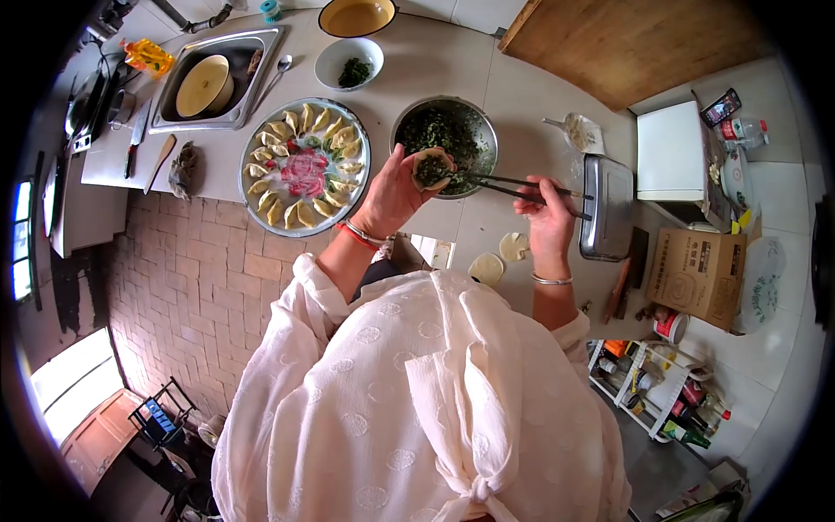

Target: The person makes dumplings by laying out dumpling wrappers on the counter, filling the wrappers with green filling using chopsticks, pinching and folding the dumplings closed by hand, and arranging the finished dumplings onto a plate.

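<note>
My left hand (396, 196) cups a round dumpling wrapper (431, 169) with dark green filling on it, close over the near rim of a steel mixing bowl (489, 130). Chopped green filling (439, 126) lies in that bowl. In my right hand (548, 213) is a pair of dark chopsticks (504, 184), their tips at the filling on the wrapper. Left of the bowl, a round floral tray (246, 174) carries a ring of folded dumplings (271, 213). Two flat wrappers (487, 269) rest on the counter below my right hand.
A white bowl with greens (323, 65) and a yellowish bowl (335, 19) stand at the back. The sink (265, 43), a spoon (280, 70) and a knife (135, 139) are at left. At right are a lidded metal box (606, 209), a cardboard box (696, 274) and a bottle rack (648, 383).
</note>
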`<state>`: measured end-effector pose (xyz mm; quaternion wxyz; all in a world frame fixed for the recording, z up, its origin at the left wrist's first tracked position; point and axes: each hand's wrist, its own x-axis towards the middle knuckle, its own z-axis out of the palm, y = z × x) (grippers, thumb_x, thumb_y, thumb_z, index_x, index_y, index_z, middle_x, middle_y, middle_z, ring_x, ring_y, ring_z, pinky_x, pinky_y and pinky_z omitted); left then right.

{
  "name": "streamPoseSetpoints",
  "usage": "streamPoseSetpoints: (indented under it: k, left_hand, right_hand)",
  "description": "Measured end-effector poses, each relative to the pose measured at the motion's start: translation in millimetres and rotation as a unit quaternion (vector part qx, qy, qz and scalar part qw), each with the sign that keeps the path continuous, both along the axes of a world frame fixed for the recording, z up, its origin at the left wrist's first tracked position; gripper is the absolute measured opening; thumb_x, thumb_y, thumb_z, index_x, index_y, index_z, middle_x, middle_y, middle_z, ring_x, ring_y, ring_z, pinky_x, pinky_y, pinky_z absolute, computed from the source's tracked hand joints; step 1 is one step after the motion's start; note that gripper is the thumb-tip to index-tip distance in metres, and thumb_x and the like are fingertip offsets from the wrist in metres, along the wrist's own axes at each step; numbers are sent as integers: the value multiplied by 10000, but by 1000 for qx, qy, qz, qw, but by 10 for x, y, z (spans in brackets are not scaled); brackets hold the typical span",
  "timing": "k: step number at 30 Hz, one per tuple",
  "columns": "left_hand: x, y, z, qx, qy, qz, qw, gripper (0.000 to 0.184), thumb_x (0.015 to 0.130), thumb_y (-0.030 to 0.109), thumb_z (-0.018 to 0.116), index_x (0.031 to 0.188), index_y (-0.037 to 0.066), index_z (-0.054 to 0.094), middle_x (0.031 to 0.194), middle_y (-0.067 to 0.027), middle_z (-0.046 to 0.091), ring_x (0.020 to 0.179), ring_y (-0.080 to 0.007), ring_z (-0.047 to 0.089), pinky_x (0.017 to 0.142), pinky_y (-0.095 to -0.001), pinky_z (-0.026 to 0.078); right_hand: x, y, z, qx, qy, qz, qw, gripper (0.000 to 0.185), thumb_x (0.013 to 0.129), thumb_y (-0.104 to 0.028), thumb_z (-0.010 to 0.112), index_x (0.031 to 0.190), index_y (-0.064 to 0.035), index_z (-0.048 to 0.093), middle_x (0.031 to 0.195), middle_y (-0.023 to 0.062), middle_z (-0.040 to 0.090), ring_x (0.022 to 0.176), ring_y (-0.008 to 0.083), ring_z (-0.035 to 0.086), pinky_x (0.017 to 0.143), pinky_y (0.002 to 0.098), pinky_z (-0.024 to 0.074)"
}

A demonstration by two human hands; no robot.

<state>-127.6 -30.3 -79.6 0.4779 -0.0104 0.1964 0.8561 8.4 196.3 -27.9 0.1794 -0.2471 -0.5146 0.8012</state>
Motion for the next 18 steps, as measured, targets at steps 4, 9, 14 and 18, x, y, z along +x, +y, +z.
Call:
streamPoseSetpoints:
  k: [4, 9, 14, 18]
  left_hand:
    - [26, 41, 1, 4, -1, -8, 1000, 642, 1019, 506, 369, 1353, -30, 481, 1335, -159, 558, 1242, -257, 532, 1102, -382, 398]
    - [66, 77, 40, 8, -1, -17, 1000, 642, 1018, 506, 373, 1348, -34, 486, 1334, -158, 559, 1239, -257, 533, 1104, -382, 395]
    - [71, 37, -82, 6, -11, 1, 1000, 627, 1020, 498, 375, 1344, -26, 492, 1329, -158, 564, 1238, -260, 538, 1103, -380, 396]
    - [92, -1, -96, 3, -11, 13, 1000, 614, 1022, 491, 375, 1340, -21, 495, 1334, -159, 561, 1245, -263, 535, 1103, -380, 398]
  right_hand:
    - [-29, -38, 75, 15, -2, 0, 1000, 226, 955, -186, 582, 1002, 19, 664, 819, 145, 692, 627, 226, 674, 561, 298, 547]
    - [11, -13, -50, 6, -14, -8, 1000, 218, 958, -186, 580, 1005, 10, 664, 817, 142, 689, 627, 219, 670, 565, 296, 543]
    - [99, 177, -130, -41, 18, -69, 997, 218, 949, -184, 592, 1007, 15, 660, 812, 132, 682, 630, 219, 669, 576, 296, 544]
    - [-78, 270, -766, -31, -62, -159, 985, 195, 919, -179, 629, 956, 10, 666, 778, 103, 671, 606, 206, 668, 552, 287, 550]
